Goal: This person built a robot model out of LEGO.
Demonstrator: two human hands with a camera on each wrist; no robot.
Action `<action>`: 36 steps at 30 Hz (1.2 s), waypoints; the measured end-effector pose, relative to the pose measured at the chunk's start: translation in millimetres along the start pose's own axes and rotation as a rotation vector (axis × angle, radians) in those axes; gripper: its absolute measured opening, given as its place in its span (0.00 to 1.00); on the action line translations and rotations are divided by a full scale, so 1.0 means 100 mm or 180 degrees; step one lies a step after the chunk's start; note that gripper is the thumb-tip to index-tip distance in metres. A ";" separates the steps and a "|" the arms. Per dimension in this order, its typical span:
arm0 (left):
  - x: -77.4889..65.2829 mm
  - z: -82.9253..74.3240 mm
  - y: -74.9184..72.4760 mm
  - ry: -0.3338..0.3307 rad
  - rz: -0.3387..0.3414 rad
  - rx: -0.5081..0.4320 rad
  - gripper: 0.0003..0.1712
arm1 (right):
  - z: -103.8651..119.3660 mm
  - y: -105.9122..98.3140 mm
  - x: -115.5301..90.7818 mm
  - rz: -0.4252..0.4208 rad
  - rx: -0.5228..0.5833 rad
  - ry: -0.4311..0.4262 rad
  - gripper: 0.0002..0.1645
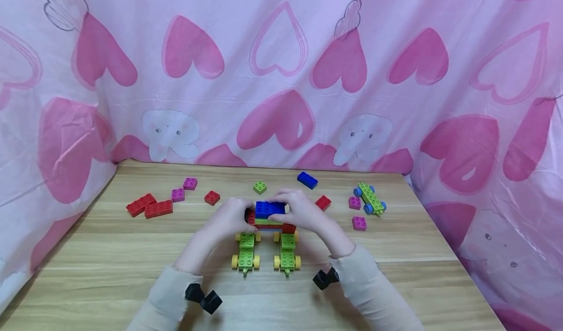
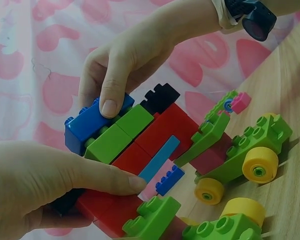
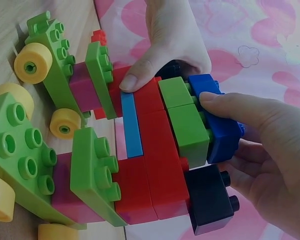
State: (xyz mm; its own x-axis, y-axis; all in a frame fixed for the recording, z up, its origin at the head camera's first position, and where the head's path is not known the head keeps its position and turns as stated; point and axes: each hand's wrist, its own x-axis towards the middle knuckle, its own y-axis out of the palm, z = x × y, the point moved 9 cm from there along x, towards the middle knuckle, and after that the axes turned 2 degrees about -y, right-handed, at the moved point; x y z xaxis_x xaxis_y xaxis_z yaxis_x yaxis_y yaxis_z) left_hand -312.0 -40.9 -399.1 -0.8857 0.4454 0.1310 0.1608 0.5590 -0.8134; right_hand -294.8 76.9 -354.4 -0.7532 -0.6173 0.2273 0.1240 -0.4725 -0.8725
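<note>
A brick build bridges two green wheeled bases [image 1: 245, 257] with yellow wheels [image 3: 33, 63]. Upward from them come magenta bricks [image 3: 65, 187], green plates [image 3: 92, 175], red bricks [image 3: 162, 165] with a light-blue plate [image 3: 132, 122] below, then green bricks [image 2: 110, 142]. A black brick [image 3: 210, 197] stands on the red layer at the right end. My left hand [image 1: 230, 216] grips the red layer at the left end, thumb by the light-blue plate. My right hand [image 1: 299, 211] pinches the blue brick [image 1: 270, 209], which sits tilted over the green bricks' studs.
Red bricks [image 1: 159, 209] and magenta bricks [image 1: 178, 194] lie at the left. At the back are a green brick [image 1: 260, 187] and another blue brick [image 1: 307, 180]. Rightward stands a green wheeled base [image 1: 371, 199] with blue wheels, near magenta bricks [image 1: 359, 223]. A patterned curtain [image 1: 274, 121] borders the table.
</note>
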 end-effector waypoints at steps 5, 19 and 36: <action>0.02 0.01 0.01 -0.0010 0.0038 0.0007 0.22 | -0.02 0.01 0.01 0.0036 -0.0008 0.0057 0.24; 0.01 -0.03 -0.01 0.0003 0.0034 0.0043 0.21 | -0.07 0.03 0.01 -0.0120 0.0182 0.0118 0.21; 0.00 -0.02 -0.01 0.0035 -0.0007 0.0037 0.20 | -0.02 0.02 0.02 -0.0070 0.0009 0.0191 0.20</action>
State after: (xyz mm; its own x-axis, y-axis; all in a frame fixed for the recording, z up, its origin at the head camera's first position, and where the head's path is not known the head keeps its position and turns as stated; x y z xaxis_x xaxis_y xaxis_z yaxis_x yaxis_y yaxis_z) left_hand -311.6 -40.0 -397.1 -0.8811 0.4521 0.1389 0.1538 0.5517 -0.8197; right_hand -297.4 75.7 -356.7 -0.7931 -0.5680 0.2199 0.1089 -0.4875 -0.8663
